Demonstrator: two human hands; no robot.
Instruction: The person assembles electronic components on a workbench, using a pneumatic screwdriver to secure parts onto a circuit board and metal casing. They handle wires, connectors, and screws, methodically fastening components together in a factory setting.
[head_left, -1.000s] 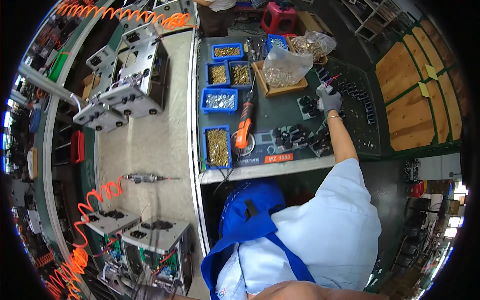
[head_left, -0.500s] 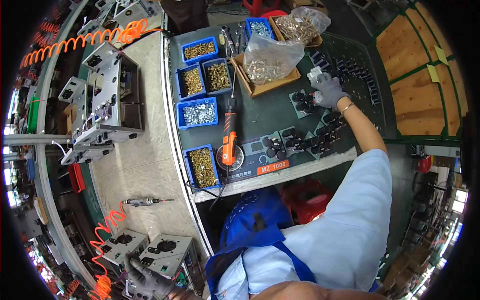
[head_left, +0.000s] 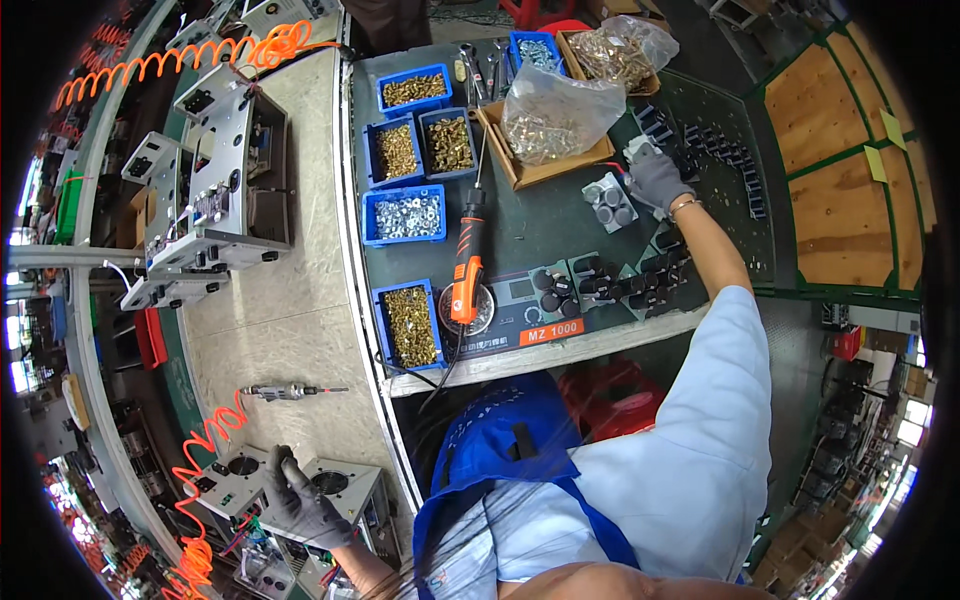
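My right hand (head_left: 658, 182), in a grey glove, reaches to the right part of the dark green bench. Its fingers are bent over a pale piece (head_left: 641, 148) whose kind I cannot make out; a bit of red shows beside them. Just left of this hand lies a small board (head_left: 610, 204) with dark round capacitors. More boards with black capacitors (head_left: 598, 283) sit along the near edge. My left hand (head_left: 305, 503), also gloved, is above grey metal housings with fans (head_left: 345, 478) at the lower left, its fingers stretched out and holding nothing.
Blue bins of brass screws (head_left: 410, 322) and washers (head_left: 404, 215) line the bench's left side. An orange electric screwdriver (head_left: 466, 280) lies beside them. A bagged carton of screws (head_left: 550, 125) stands behind. Another driver (head_left: 290, 391) with an orange coiled hose rests on the pale left surface.
My right hand has shifted slightly away from the small board, which now shows a paler top. My left hand has come up and right, over the housings.
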